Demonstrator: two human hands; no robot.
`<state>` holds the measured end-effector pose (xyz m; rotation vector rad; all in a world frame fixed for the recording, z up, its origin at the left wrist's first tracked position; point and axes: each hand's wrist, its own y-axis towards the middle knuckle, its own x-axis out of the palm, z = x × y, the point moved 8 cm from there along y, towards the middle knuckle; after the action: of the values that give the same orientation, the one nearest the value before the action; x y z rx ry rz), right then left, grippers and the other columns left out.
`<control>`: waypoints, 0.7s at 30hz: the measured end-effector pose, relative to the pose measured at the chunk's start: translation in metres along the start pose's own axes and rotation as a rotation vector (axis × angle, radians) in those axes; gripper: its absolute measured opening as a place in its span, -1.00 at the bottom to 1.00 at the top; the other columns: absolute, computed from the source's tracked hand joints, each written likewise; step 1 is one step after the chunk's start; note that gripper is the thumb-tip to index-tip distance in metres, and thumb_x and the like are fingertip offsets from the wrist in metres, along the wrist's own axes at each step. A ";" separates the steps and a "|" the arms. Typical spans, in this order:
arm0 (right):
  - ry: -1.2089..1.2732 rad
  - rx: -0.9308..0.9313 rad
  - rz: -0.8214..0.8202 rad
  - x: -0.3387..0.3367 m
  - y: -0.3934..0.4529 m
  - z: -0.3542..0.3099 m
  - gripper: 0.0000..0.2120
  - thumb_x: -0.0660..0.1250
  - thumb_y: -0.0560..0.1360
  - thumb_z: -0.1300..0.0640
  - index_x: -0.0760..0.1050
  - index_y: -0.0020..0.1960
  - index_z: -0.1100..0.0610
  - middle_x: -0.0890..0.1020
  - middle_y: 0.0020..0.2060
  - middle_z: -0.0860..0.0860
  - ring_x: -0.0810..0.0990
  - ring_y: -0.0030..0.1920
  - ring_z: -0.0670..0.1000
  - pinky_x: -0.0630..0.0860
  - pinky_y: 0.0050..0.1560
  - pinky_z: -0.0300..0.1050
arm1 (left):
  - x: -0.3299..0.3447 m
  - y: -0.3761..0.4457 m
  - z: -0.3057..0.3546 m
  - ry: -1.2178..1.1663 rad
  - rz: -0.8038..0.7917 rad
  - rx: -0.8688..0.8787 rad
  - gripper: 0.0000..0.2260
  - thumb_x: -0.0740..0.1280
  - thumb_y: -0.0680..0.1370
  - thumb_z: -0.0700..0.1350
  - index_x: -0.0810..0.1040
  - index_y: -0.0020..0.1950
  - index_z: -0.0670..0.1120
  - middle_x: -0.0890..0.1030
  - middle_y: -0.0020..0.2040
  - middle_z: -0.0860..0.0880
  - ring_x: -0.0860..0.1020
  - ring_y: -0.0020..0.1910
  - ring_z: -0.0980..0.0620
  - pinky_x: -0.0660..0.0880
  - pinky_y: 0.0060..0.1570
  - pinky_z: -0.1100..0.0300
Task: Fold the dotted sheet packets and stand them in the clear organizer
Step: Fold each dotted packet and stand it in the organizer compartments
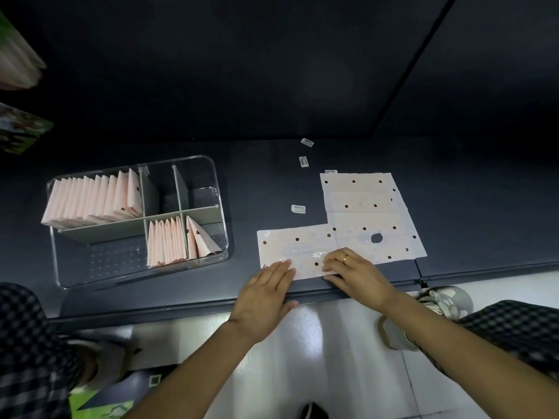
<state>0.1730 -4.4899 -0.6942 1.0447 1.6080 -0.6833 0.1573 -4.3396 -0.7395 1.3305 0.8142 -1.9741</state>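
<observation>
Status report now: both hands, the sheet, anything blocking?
Left hand flat on dotted sheet, right hand pinching its near edge. Sheet unfolded on table. Clear organizer partly filled. Nothing in the way.

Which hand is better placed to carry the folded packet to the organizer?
Probably the left hand: it lies flat on the packet on the side nearer the organizer. The right hand pinches the packet's near edge, farther away.

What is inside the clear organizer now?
The clear organizer holds folded pink packets standing in its back-left compartment, more in two front-right ones. Other compartments look empty. The packets hide whatever lies beneath them.
</observation>
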 end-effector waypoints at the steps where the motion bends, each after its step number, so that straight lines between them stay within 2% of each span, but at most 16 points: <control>1: -0.050 -0.056 0.008 -0.002 0.001 -0.004 -0.84 0.55 0.30 0.23 0.62 -0.16 0.19 0.65 -0.14 0.04 0.64 -0.13 0.06 0.61 -0.17 -0.15 | -0.007 0.003 0.000 -0.042 0.045 0.001 -0.47 0.12 0.60 0.16 0.20 0.50 -0.07 0.13 0.54 0.01 0.13 0.50 0.03 0.04 0.44 0.18; 3: -0.125 -0.124 0.007 -0.002 0.002 -0.008 -0.82 0.57 0.23 0.29 0.63 -0.21 0.19 0.66 -0.18 0.04 0.66 -0.17 0.05 0.60 -0.28 -0.17 | -0.018 0.008 -0.001 -0.105 0.101 -0.011 -0.55 0.24 0.57 0.09 0.39 0.39 -0.10 0.34 0.45 -0.03 0.31 0.41 -0.02 0.23 0.36 0.14; 5: -0.139 -0.107 -0.013 -0.001 0.004 -0.005 -0.87 0.52 0.28 0.31 0.62 -0.21 0.20 0.66 -0.21 0.03 0.65 -0.19 0.06 0.59 -0.32 -0.16 | -0.021 0.012 -0.007 -0.129 0.098 -0.043 -0.59 0.28 0.55 0.08 0.42 0.35 -0.08 0.37 0.41 -0.02 0.33 0.37 -0.01 0.26 0.32 0.14; 7: -0.018 0.017 -0.035 -0.002 0.008 0.004 -0.96 0.40 0.44 0.25 0.59 -0.11 0.19 0.65 -0.17 0.02 0.63 -0.12 0.05 0.58 -0.21 -0.12 | -0.023 0.014 -0.019 -0.117 0.102 -0.083 -0.60 0.30 0.54 0.07 0.44 0.33 -0.05 0.38 0.39 0.01 0.34 0.34 -0.02 0.27 0.28 0.13; 10: 0.256 0.250 -0.105 0.001 0.006 0.025 -0.90 0.23 0.56 0.13 0.50 0.01 0.10 0.58 -0.09 -0.03 0.54 -0.01 -0.05 0.50 0.02 -0.09 | -0.033 0.012 -0.040 -0.157 0.179 -0.166 -0.73 0.36 0.52 -0.04 0.55 0.20 -0.06 0.53 0.24 0.01 0.46 0.22 -0.06 0.36 0.17 0.11; 12: 0.418 0.350 -0.138 0.004 0.006 0.034 -0.95 0.27 0.54 0.08 0.47 -0.01 0.03 0.53 -0.08 -0.09 0.50 0.02 -0.10 0.48 0.06 -0.15 | -0.041 0.012 -0.053 -0.244 0.236 -0.242 -0.86 0.35 0.53 -0.10 0.60 0.07 -0.06 0.61 0.08 0.00 0.51 0.10 -0.09 0.43 0.03 0.10; 14: 0.522 0.475 -0.133 0.007 0.006 0.046 -0.90 0.37 0.47 0.05 0.48 -0.04 -0.03 0.51 -0.08 -0.08 0.50 0.00 -0.12 0.44 0.02 -0.25 | -0.046 0.015 -0.062 -0.337 0.253 -0.330 -0.88 0.34 0.54 -0.09 0.61 0.04 -0.07 0.64 -0.02 -0.06 0.55 0.01 -0.13 0.45 -0.09 0.09; 15: 0.545 0.557 -0.122 0.008 0.007 0.053 -0.88 0.40 0.45 0.06 0.49 -0.06 -0.01 0.52 -0.11 -0.04 0.50 -0.06 -0.10 0.41 -0.05 -0.25 | -0.048 0.018 -0.066 -0.373 0.248 -0.375 -0.86 0.34 0.55 -0.07 0.60 0.07 -0.07 0.65 -0.05 -0.11 0.56 -0.02 -0.16 0.44 -0.12 0.08; 17: 0.605 0.682 -0.079 0.010 0.008 0.064 -0.83 0.41 0.46 0.10 0.44 -0.20 0.11 0.53 -0.36 -0.01 0.43 -0.28 -0.05 0.33 -0.20 -0.17 | -0.047 0.023 -0.071 -0.426 0.225 -0.448 -0.82 0.32 0.56 -0.07 0.57 0.13 -0.07 0.66 -0.08 -0.15 0.58 -0.05 -0.20 0.44 -0.15 0.08; 19: 0.666 0.785 -0.051 0.016 0.010 0.072 -0.68 0.40 0.47 0.13 0.29 -0.32 0.12 0.46 -0.58 -0.10 0.38 -0.38 -0.04 0.30 -0.27 -0.15 | -0.046 0.026 -0.071 -0.457 0.213 -0.485 -0.79 0.30 0.57 -0.09 0.51 0.19 -0.07 0.65 -0.04 -0.15 0.56 -0.02 -0.21 0.48 -0.11 0.04; 21: 0.668 0.854 -0.059 0.019 0.013 0.077 -0.66 0.39 0.48 0.14 0.27 -0.34 0.10 0.53 -0.57 -0.13 0.44 -0.36 0.00 0.36 -0.32 -0.23 | -0.054 0.026 -0.066 -0.428 0.297 -0.473 -0.71 0.32 0.55 -0.16 0.45 0.26 -0.09 0.59 0.07 -0.14 0.52 0.07 -0.18 0.48 -0.01 0.01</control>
<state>0.2188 -4.5430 -0.7335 2.0075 1.9445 -1.1978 0.2314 -4.2968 -0.7129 0.6766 0.7581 -1.6147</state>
